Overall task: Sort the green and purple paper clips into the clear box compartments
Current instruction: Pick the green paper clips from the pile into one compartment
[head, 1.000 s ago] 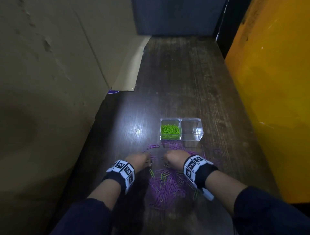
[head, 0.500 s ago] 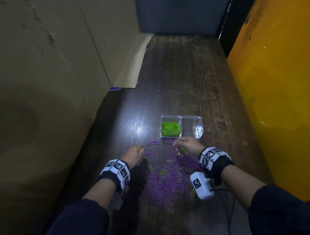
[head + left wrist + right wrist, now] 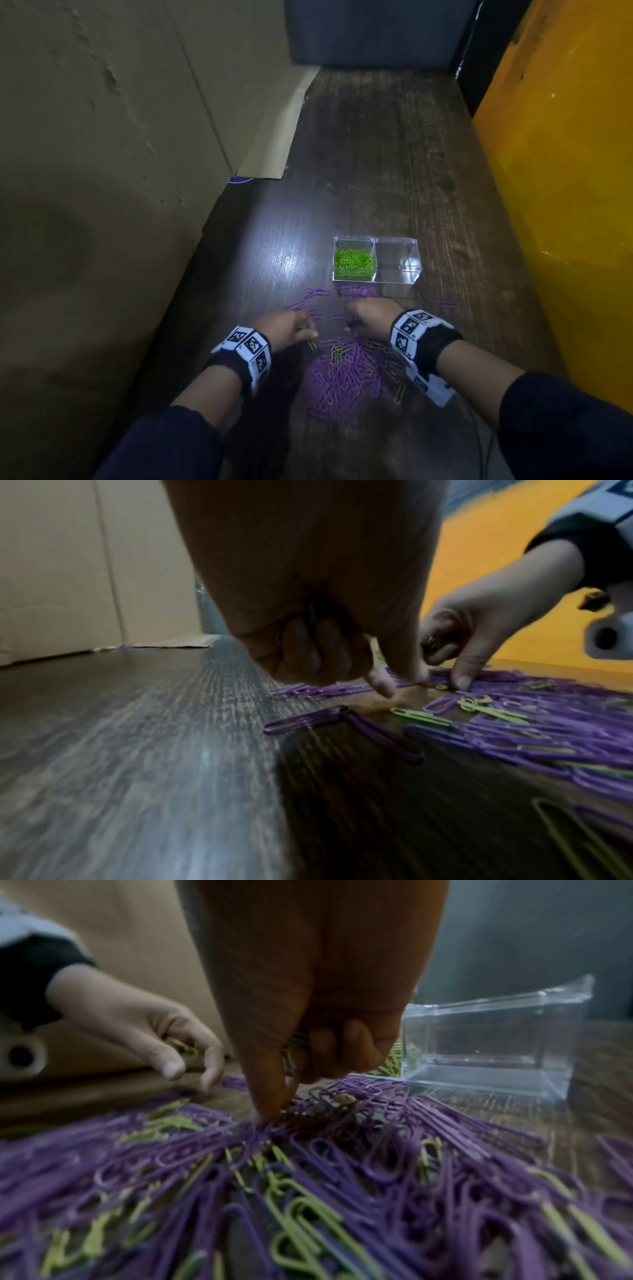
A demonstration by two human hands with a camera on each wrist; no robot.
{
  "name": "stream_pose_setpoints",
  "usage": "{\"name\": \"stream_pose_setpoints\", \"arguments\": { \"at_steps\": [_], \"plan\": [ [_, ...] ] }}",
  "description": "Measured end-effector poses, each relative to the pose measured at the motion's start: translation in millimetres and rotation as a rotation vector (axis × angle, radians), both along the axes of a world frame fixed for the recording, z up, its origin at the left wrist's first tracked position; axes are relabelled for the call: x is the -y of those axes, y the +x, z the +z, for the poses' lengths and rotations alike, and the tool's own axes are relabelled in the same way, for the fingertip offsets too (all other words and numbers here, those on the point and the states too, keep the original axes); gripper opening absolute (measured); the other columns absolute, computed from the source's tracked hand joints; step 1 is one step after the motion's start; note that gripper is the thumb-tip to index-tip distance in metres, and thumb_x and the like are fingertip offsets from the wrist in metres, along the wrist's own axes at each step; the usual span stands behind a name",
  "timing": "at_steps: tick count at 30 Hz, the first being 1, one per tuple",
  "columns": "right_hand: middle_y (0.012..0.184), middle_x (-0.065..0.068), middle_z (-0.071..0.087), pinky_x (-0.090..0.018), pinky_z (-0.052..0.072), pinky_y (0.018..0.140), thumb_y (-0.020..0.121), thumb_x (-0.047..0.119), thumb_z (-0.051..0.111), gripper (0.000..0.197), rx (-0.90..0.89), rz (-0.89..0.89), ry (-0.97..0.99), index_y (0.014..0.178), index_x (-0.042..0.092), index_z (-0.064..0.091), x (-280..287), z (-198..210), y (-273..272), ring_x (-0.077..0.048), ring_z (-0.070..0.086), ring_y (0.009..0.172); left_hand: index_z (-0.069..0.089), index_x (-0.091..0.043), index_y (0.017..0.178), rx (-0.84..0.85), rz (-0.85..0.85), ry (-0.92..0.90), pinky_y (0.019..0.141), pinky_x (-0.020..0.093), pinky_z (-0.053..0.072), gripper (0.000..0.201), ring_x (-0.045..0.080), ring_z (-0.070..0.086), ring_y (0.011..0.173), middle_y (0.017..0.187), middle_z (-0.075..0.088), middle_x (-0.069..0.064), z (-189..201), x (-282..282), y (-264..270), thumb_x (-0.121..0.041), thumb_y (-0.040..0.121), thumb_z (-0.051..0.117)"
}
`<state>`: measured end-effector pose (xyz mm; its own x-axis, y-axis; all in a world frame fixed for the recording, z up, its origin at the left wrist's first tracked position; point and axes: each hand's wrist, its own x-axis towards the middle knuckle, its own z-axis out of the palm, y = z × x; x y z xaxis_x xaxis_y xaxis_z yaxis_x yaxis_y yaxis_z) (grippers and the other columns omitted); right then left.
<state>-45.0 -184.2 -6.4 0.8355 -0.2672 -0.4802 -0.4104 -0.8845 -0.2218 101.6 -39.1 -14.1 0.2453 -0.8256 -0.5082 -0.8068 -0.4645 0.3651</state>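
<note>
nearest, a loose heap of purple paper clips (image 3: 342,377) on the dark wooden table (image 3: 376,154), short of the clear box (image 3: 397,270), a few green paper clips (image 3: 301,1221) mixed through it. just past the heap's far edge, left hand (image 3: 286,330) with curled fingers cupping some green clips, forefinger and thumb reaching down to the table. beside it, right hand (image 3: 371,317) likewise clenched around a small bunch of green, fingertip pressed into the pile. beyond, box's left compartment part filled with green; right compartment bare. judged well under half done: stray greens left, the whole purple lot unsorted.
</note>
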Motion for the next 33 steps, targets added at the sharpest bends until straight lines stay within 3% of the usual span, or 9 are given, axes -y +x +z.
{"name": "stream_pose_setpoints", "arguments": {
  "at_steps": [5,9,11,14,20,23,25,29,33],
  "plan": [
    [0.108,-0.013,0.063,-0.037,0.049,0.083,0.091,0.015,0.046,0.023,-0.082,0.141,-0.09,0.106,0.005,0.06,-2,0,6,-0.029,0.061,0.098,0.058,-0.029,0.111,0.128,-0.172,0.07,0.086,0.025,0.043,0.029,0.016,0.059,0.107,0.113,0.065,-0.004,-1,8,-2,-0.037,0.084,0.062],
    [0.092,-0.011,0.059,-0.036,0.048,0.075,0.089,0.017,0.047,0.016,-0.087,0.079,0.04,0.09,0.008,0.06,3,1,8,-0.025,0.057,0.083,0.06,-0.023,0.105,0.182,-0.232,0.124,0.085,0.03,0.045,0.027,0.022,0.059,0.106,0.112,0.065,0.002,-5,11,0,-0.042,0.086,0.056],
    [0.077,-0.005,0.054,-0.028,0.041,0.063,0.088,0.015,0.048,0.019,-0.014,-0.045,0.215,0.069,0.019,0.049,10,-1,7,-0.018,0.049,0.068,0.059,-0.014,0.106,0.134,-0.174,0.13,0.086,0.031,0.045,0.031,0.026,0.058,0.105,0.113,0.063,0.009,-6,8,2,-0.04,0.092,0.048],
    [0.07,0.005,0.052,-0.02,0.035,0.055,0.09,0.012,0.049,0.028,0.188,-0.374,0.494,0.067,0.025,0.043,19,10,0,-0.005,0.043,0.056,0.054,-0.002,0.106,-0.011,0.021,0.039,0.085,0.03,0.041,0.029,0.029,0.056,0.104,0.112,0.059,0.019,-4,2,2,-0.025,0.098,0.037],
    [0.061,-0.004,0.046,-0.013,0.03,0.03,0.095,-0.003,0.034,0.024,0.424,-0.862,0.865,0.085,0.009,0.052,30,20,-16,-0.002,0.046,0.031,0.041,-0.01,0.072,-0.044,0.21,-0.119,0.07,0.031,0.037,0.025,0.029,0.054,0.082,0.085,0.056,0.022,-2,-13,-6,-0.02,0.093,0.033],
    [0.06,-0.007,0.044,-0.013,0.032,0.031,0.095,0.002,0.038,0.027,0.41,-0.968,0.962,0.073,0.007,0.053,24,18,-25,-0.004,0.045,0.029,0.04,-0.014,0.063,-0.071,0.303,-0.167,0.065,0.027,0.03,0.035,0.022,0.05,0.075,0.076,0.051,0.013,-5,-26,-13,-0.02,0.098,0.038],
    [0.059,-0.005,0.045,-0.015,0.034,0.037,0.095,0.014,0.048,0.027,0.337,-0.901,0.93,0.068,0.009,0.05,12,19,-31,-0.006,0.045,0.035,0.048,-0.014,0.066,-0.068,0.33,-0.157,0.068,0.029,0.034,0.036,0.026,0.055,0.078,0.079,0.057,0.017,-8,-35,-16,-0.026,0.099,0.038],
    [0.068,-0.005,0.057,-0.019,0.04,0.055,0.09,0.027,0.058,0.022,0.172,-0.515,0.578,0.081,0.007,0.061,-22,17,-30,-0.013,0.052,0.06,0.059,-0.008,0.111,-0.133,0.363,-0.147,0.077,0.026,0.041,0.025,0.028,0.063,0.093,0.089,0.064,0.015,-5,-52,-23,-0.015,0.098,0.038],
    [0.107,-0.009,0.066,-0.028,0.043,0.08,0.086,0.034,0.059,0.027,0.122,-0.106,0.206,0.104,0.014,0.062,-64,14,-25,-0.023,0.06,0.1,0.061,-0.015,0.102,-0.109,0.319,-0.084,0.084,0.028,0.043,0.024,0.029,0.06,0.105,0.111,0.065,0.013,-1,-69,-31,-0.026,0.098,0.04]
  ]
}}
